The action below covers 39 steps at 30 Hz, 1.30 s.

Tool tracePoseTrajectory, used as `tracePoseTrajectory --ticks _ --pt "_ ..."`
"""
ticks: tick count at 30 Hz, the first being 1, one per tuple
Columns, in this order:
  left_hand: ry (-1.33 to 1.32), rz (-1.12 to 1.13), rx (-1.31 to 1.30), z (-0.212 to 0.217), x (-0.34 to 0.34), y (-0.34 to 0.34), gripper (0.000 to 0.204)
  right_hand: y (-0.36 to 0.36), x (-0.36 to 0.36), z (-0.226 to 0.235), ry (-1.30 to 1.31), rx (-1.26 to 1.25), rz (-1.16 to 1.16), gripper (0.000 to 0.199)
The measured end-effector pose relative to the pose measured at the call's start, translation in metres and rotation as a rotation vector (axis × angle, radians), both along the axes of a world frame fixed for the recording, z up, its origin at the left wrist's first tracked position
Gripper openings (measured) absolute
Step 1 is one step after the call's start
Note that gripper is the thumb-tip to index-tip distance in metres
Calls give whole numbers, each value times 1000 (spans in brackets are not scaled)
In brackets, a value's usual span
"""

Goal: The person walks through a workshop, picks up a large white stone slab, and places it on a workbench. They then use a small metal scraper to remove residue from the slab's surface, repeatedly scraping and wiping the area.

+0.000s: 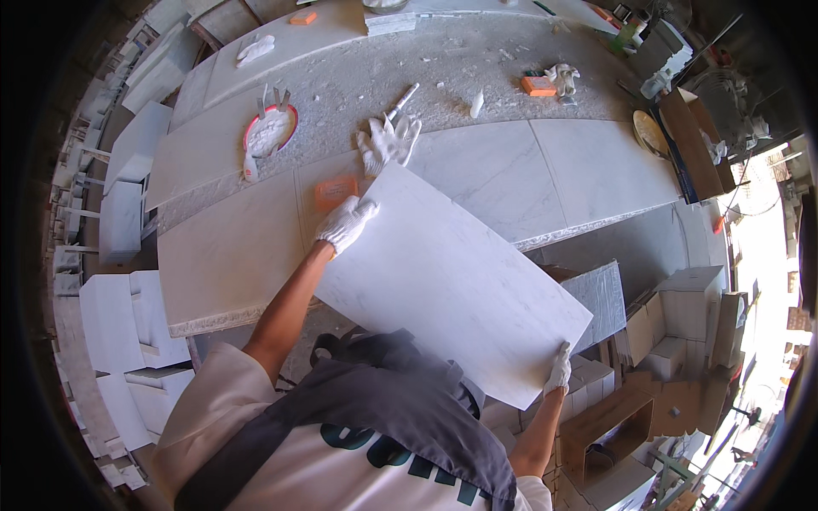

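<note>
One short edge of a white slab (452, 281) is gripped by the right hand (559, 370), its fingers curled round it; the opposite edge is clasped likewise by the left hand (348, 223). The slab is held askew across the near edge of the bench (341, 102), apparently mid-handling, not lined up with the flat-laid slabs (486, 175); whether the bench is touched cannot be told. Beyond, a loose glove (388, 146) is left lying.

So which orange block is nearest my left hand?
The orange block just beyond your left hand; the block to the right and the farthest block both lie much farther off.
</note>
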<state>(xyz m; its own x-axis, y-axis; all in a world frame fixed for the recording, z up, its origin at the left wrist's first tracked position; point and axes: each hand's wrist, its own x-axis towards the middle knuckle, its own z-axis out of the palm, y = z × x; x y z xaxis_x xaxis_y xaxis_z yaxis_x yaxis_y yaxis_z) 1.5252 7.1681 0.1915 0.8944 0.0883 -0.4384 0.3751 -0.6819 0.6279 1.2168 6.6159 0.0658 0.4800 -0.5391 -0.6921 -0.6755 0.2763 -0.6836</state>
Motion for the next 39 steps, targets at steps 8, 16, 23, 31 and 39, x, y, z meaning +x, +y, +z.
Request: tracePoseTrajectory --ticks 8,16,23,31,39 --pt "-23 270 -161 -36 -14 -20 56 -80 152 49 25 -90 120 85" --pt "53 494 -147 -96 -6 -38 63 -140 314 75 -60 -335 306 70" --pt "5 520 -260 -103 -1 -49 61 -160 373 23 -97 -345 314 65" --pt "-59 574 -307 -96 -6 -53 60 -160 367 11 20 -500 310 87" --pt "-36 564 -224 -93 -9 -53 60 -138 260 31 -12 -583 -100 92"
